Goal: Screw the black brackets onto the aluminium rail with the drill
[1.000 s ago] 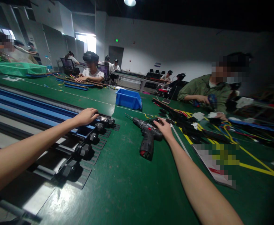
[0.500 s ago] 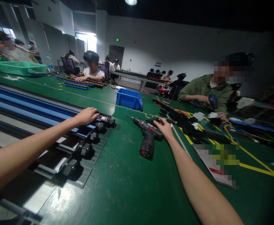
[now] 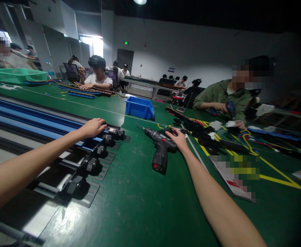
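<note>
My left hand [image 3: 95, 127] lies over the end of the farthest long bar in a row of blue, grey and black bars [image 3: 44, 115] at the left, fingers stretched out and nearly flat. Black end connectors [image 3: 91, 166] and slotted flat plates [image 3: 89, 195] stick out at the bars' right ends. A black cordless drill [image 3: 161, 145] rests on its side on the green table, its thin bit pointing away to the left. My right hand [image 3: 178, 138] is just beyond the drill's rear, fingers bent and apart near its top. Whether it touches the drill I cannot tell.
A blue bin [image 3: 140, 107] stands beyond the drill. Dark strips with wires [image 3: 191, 125] and yellow tape [image 3: 276, 181] are at the right, near a sheet [image 3: 231, 183]. A co-worker in a green shirt [image 3: 222, 94] holds another drill [image 3: 230, 109]. A green basket [image 3: 18, 75] sits far left.
The whole view has shifted slightly, so things sit a little farther left. My hands and the drill keep their places. A co-worker across the table has raised one hand.
</note>
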### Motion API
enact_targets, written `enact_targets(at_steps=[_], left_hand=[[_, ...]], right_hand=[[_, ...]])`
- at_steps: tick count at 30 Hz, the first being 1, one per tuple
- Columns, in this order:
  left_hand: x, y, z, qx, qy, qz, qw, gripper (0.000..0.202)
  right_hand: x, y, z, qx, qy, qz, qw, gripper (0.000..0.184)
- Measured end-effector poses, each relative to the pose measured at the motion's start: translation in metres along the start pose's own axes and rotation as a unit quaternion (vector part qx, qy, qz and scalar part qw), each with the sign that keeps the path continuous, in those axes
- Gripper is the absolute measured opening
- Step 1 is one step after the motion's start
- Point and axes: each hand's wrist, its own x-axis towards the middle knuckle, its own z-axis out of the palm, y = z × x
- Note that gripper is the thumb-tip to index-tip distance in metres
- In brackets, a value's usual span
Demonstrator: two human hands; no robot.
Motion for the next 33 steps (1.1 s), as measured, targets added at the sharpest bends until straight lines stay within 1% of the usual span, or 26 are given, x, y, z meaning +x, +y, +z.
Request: enact_targets(at_steps=[8, 12, 14, 18, 22, 24, 26, 29, 31, 33], left_hand=[[0.000, -0.001, 0.000, 0.000, 0.007, 0.007, 1.000, 0.047], [0.000, -0.002, 0.001, -0.006, 0.003, -0.003, 1.000, 0.045], [0.000, -0.002, 0.001, -0.007, 0.001, -0.004, 1.000, 0.045], [0.000, -0.003, 0.001, -0.006, 0.011, 0.000, 1.000, 0.044], [-0.002, -0.002, 0.001, -0.010, 0.019, -0.002, 1.000, 0.042], [-0.003, 0.000, 0.000, -0.010, 0.022, -0.003, 1.000, 0.042], [-0.004, 0.001, -0.002, -0.011, 0.023, -0.004, 1.000, 0.040], [-0.004, 0.002, -0.004, -0.010, 0.026, -0.002, 1.000, 0.039], [-0.005, 0.002, -0.005, -0.007, 0.028, -0.002, 1.000, 0.039], [-0.005, 0.002, -0.006, -0.004, 0.029, -0.003, 1.000, 0.039]], right_hand=[[0.003, 0.006, 0.001, -0.006, -0.015, -0.013, 1.000, 0.078], [0.002, 0.004, 0.001, -0.005, -0.014, -0.025, 1.000, 0.075], [0.001, 0.003, 0.001, 0.015, 0.011, -0.016, 1.000, 0.072], [0.003, 0.000, -0.001, 0.090, 0.122, 0.023, 0.988, 0.070], [0.002, -0.006, -0.007, 0.101, 0.231, 0.035, 0.967, 0.072], [-0.003, -0.013, -0.009, 0.099, 0.271, 0.037, 0.957, 0.071], [-0.012, -0.022, -0.011, 0.097, 0.291, 0.034, 0.951, 0.068], [-0.032, -0.038, -0.012, 0.098, 0.296, 0.024, 0.950, 0.061], [-0.046, -0.050, -0.011, 0.101, 0.288, 0.018, 0.952, 0.057], [-0.060, -0.066, -0.011, 0.109, 0.265, 0.017, 0.958, 0.056]])
